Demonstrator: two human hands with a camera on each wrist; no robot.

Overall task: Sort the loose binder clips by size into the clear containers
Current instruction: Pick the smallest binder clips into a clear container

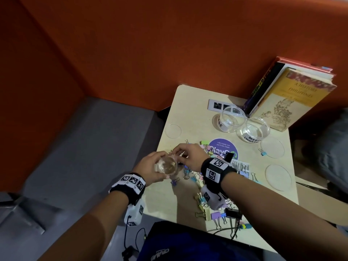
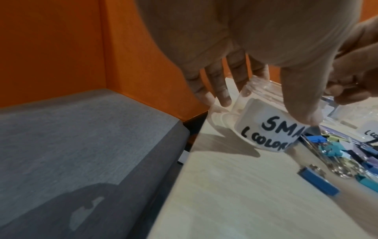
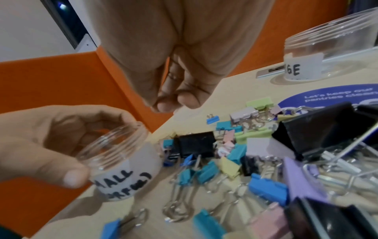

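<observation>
My left hand (image 1: 163,162) grips a small clear jar (image 1: 169,169) labelled SMALL, held tilted just above the table's left part, with its open mouth (image 3: 114,142) up. In the left wrist view the thumb and fingers (image 2: 223,95) wrap the jar (image 2: 266,129). My right hand (image 1: 178,153) hovers right over the jar mouth with fingertips (image 3: 174,101) pinched together on what looks like a small binder clip, mostly hidden. Loose clips (image 1: 205,185) in several colours and sizes, some black (image 3: 196,145), lie piled to the right of the jar.
Clear jars marked LARGE (image 1: 230,119) and MEDIUM (image 1: 254,131) stand at the back by leaning books (image 1: 293,97). Three clear lids (image 1: 173,130) (image 1: 272,146) (image 1: 278,177) lie flat. A lone blue clip (image 1: 263,153) sits near one. A grey seat (image 1: 94,147) borders the table's left edge.
</observation>
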